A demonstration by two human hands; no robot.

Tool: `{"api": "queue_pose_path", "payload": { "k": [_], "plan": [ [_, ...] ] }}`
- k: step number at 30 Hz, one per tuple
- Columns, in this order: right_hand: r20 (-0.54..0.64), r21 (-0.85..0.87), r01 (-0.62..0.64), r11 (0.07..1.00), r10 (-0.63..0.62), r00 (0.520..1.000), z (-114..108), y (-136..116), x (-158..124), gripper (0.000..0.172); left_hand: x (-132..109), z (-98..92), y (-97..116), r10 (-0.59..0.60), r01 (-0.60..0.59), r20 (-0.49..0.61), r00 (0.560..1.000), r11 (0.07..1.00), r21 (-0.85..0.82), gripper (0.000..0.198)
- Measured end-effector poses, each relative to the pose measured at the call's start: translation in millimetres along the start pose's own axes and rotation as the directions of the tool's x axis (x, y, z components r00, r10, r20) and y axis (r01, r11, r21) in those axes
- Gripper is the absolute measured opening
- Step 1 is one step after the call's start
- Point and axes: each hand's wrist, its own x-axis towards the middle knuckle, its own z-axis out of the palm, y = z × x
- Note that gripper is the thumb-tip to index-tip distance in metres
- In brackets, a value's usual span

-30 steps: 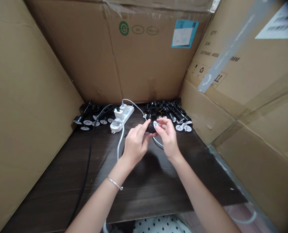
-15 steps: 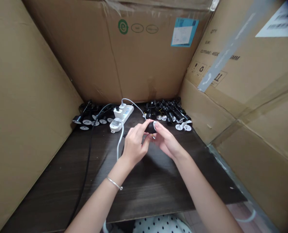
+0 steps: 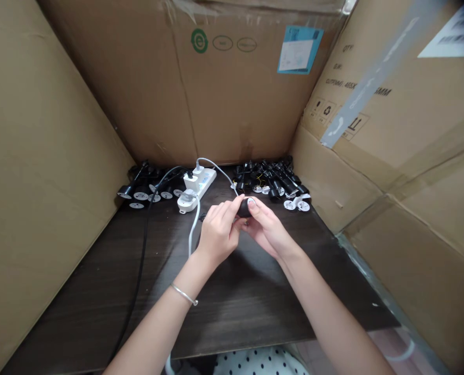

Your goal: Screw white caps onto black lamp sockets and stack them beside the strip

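Fitting of black plastic (image 3: 243, 208), light and slippery, sits grasped between your left hand (image 3: 218, 234) and right hand (image 3: 267, 232) just before the white power strip (image 3: 207, 179); hold its rounded barrel.

Look at that, a black plug (image 3: 244, 208) with a white end, pinched between left hand (image 3: 218, 242) and right hand (image 3: 269, 229)! Far off, a white power strip (image 3: 200, 183); a white cable (image 3: 193, 234) beside a black cable (image 3: 141, 250) at left. Dark brown wood-grain bench (image 3: 232, 307), tan cardboard walls (image 3: 52, 156), a green logo (image 3: 199, 40), a blue-edged label (image 3: 300, 50), and nearest, white fabric with black polka dots (image 3: 259, 362)!
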Motion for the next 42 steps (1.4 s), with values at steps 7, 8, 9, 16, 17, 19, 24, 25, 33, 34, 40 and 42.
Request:
{"api": "queue_pose_path", "payload": {
  "k": [7, 8, 9, 16, 17, 19, 24, 25, 33, 34, 40, 42],
  "plan": [
    [0.017, 0.216, -0.147, 0.965, 0.147, 0.989, -2, -1, 4, 0.049, 0, -0.1, -2, -0.03, 0.031, 0.037, 0.999, 0.999, -0.016, 0.042],
    [0.014, 0.206, -0.156, 0.966, 0.157, 0.988, -3, -2, 3, 0.051, 0, -0.3, -2, -0.03, 0.031, 0.039, 0.999, 0.999, -0.02, 0.042],
    [0.003, 0.192, -0.159, 0.968, 0.162, 0.987, -3, -3, 3, 0.05, 1, -0.4, -2, -0.029, 0.03, 0.038, 0.999, 0.999, -0.023, 0.042],
    [-0.017, 0.146, -0.063, 0.987, 0.067, 0.998, -6, 1, 0, 0.02, -1, 1.9, -1, 0.019, -0.019, 0.017, 1.0, 1.0, -0.005, 0.043],
    [-0.016, 0.151, -0.057, 0.987, 0.061, 0.998, -6, 1, 0, 0.019, -1, 2.3, -1, 0.035, -0.035, 0.013, 0.999, 0.999, 0.0, 0.043],
    [-0.029, 0.179, -0.057, 0.982, 0.063, 0.998, -5, 2, 0, 0.018, -1, 2.7, -1, 0.058, -0.058, 0.009, 0.998, 0.998, 0.009, 0.043],
    [-0.05, 0.226, -0.044, 0.973, 0.057, 0.997, 0, 11, 2, 0.027, -1, 2.7, -2, -0.008, 0.008, 0.0, 1.0, 0.999, -0.035, 0.042],
    [-0.035, 0.215, -0.04, 0.976, 0.048, 0.998, 1, 13, 3, 0.032, -1, 2.9, -2, -0.024, 0.024, -0.008, 1.0, 0.999, -0.044, 0.042],
    [0.067, 0.449, -0.171, 0.877, 0.157, 0.985, -1, 3, 3, 0.033, -2, 3.2, -5, -0.029, 0.028, -0.032, 0.999, 0.999, -0.043, 0.042],
    [0.069, 0.481, -0.189, 0.856, 0.178, 0.982, -1, 1, 3, 0.032, -1, 2.8, -5, -0.023, 0.022, -0.028, 0.999, 0.999, -0.04, 0.043],
    [0.05, 0.541, -0.21, 0.815, 0.218, 0.975, -1, -2, 3, 0.025, 1, 0.1, 0, 0.006, -0.007, -0.016, 1.0, 1.0, -0.03, 0.042],
    [0.046, 0.541, -0.206, 0.816, 0.216, 0.975, -1, -1, 4, 0.024, 1, -0.3, 0, 0.011, -0.012, -0.024, 1.0, 1.0, -0.029, 0.043]
  ]
}}
